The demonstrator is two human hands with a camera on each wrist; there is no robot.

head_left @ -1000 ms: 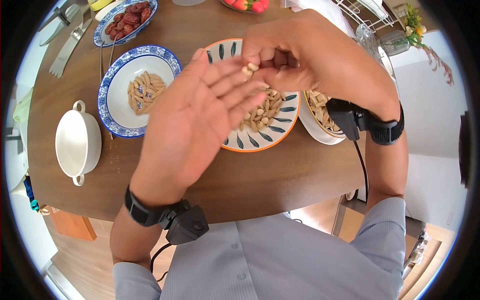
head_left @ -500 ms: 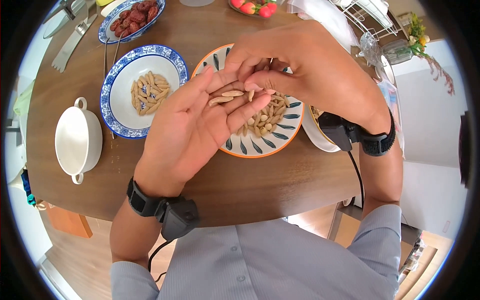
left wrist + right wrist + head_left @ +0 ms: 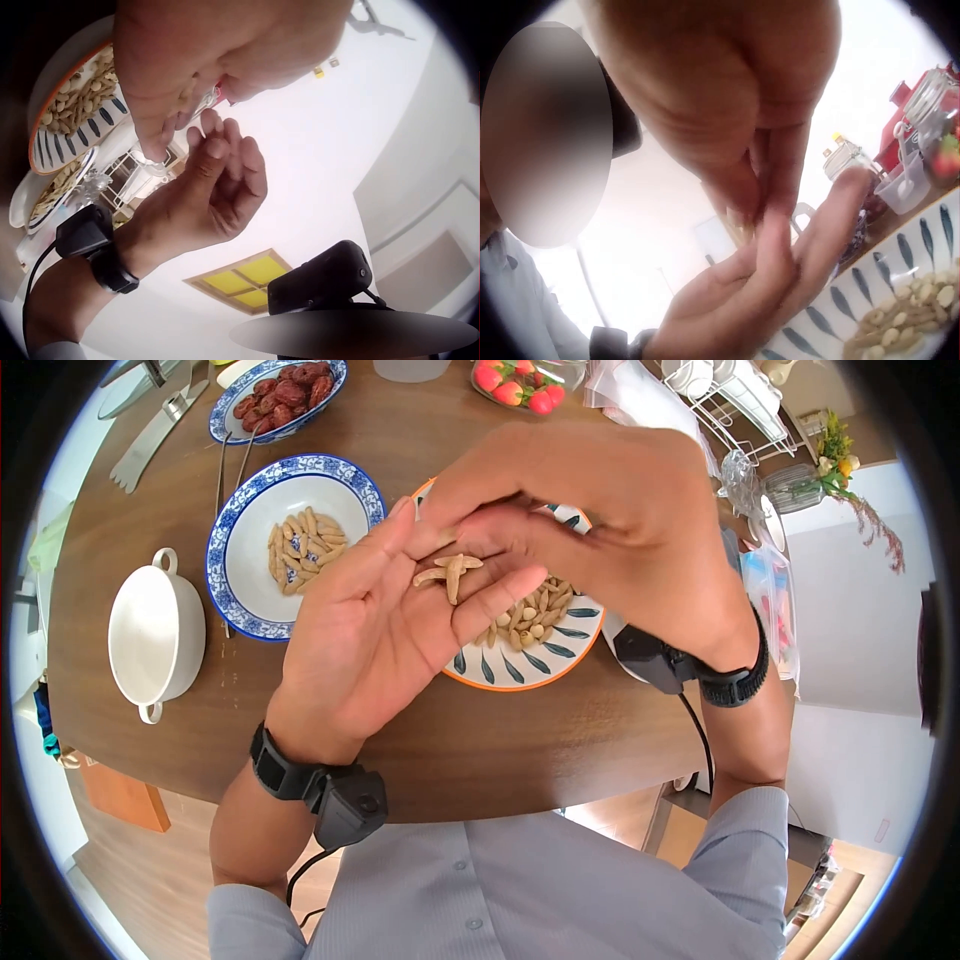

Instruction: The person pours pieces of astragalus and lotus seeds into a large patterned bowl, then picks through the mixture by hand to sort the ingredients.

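Now we hold our left hand (image 3: 370, 630) palm up, with its thumb and little finger apart, and our right hand hides part of the others. A few tan sticks (image 3: 454, 584) lie crossed on that palm. Our right hand (image 3: 625, 510) bends over them, with its fingers curled near the thumb. We can't tell if its tips pinch anything.

Under our hands sits a plate (image 3: 505, 674) with an orange edge. More tan sticks and round pale bits are on it. To the left we see a blue and white bowl (image 3: 222, 585) with tan sticks in it too, and a white pot (image 3: 158, 645) with two handles. Dark red dates (image 3: 283, 395) sit in a dish at the far side, and red berries (image 3: 513, 385) are well apart from them.
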